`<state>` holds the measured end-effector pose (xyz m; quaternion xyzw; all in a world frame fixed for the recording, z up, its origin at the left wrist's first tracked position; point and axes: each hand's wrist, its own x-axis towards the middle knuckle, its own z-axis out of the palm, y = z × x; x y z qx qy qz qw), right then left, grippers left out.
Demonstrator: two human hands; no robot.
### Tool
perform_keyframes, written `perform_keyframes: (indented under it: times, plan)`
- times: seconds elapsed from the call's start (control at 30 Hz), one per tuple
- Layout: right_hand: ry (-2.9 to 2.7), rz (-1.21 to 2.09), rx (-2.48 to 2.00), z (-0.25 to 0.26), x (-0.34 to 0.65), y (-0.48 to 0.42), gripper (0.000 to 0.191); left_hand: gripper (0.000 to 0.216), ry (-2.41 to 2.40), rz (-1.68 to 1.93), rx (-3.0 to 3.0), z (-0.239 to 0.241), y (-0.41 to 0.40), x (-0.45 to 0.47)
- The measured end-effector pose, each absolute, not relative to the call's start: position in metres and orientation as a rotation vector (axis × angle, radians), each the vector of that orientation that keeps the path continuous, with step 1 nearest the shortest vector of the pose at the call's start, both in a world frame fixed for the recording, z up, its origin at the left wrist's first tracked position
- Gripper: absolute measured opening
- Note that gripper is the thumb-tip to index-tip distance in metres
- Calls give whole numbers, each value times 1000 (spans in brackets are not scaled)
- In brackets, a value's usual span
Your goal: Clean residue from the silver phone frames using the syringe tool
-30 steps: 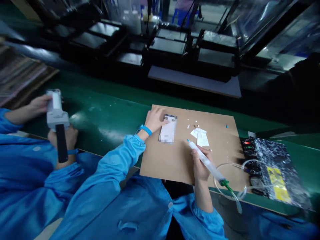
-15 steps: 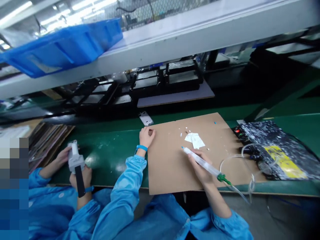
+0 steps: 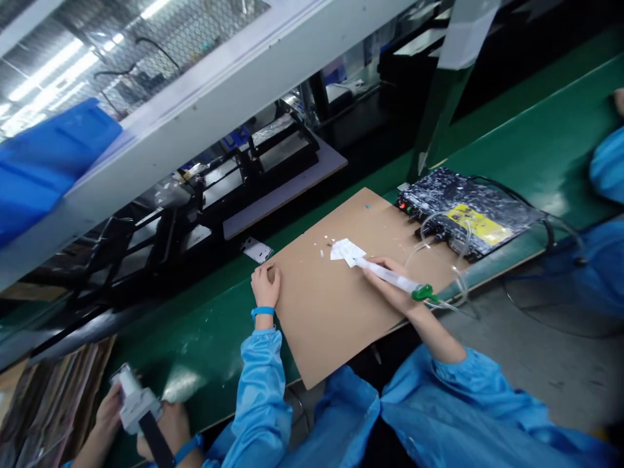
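My right hand (image 3: 390, 286) is closed around a white dispensing syringe (image 3: 390, 274) with a blue tip and a green fitting at its rear, from which a clear tube runs. The tip points at a piece of white paper (image 3: 347, 250) on the brown cardboard sheet (image 3: 322, 318); whether it touches I cannot tell. At the sheet's far left corner lies my left hand (image 3: 266, 286), fingers curled inward, a blue band on its wrist. What those fingers hold, if anything, is hidden. Just beyond them is a white phone-shaped panel (image 3: 256, 249).
A speckled black box with a yellow label (image 3: 470, 211) stands right of the sheet. On the left, a co-worker's hands hold a grey handheld device (image 3: 136, 406) near stacked boards (image 3: 53, 396). A shelf (image 3: 205, 104) with a blue bin (image 3: 53, 162) crosses overhead.
The view has tilted and swung right. My right hand has brought the syringe tip to the white paper. My left hand stays by the cardboard's corner.
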<state>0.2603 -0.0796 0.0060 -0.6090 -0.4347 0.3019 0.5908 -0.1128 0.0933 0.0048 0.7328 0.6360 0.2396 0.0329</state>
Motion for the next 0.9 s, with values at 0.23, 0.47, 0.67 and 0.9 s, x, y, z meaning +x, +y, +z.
perform_keyframes:
  times: [0.23, 0.47, 0.67, 0.9]
  plan:
    - [-1227, 663, -1482, -2, 281, -81, 40, 21, 1977, 708, 2208, 3, 92, -111]
    - [-1275, 653, -1547, -2, 278, -78, 35, 23, 1983, 677, 2200, 4, 89, -111]
    - [-1189, 616, -1575, -1, 279, -72, 44, 21, 1975, 641, 2189, 13, 89, -102]
    - [-1251, 521, -1633, -7, 289, -73, 64, 19, 2017, 562, 2158, 22, 80, -94]
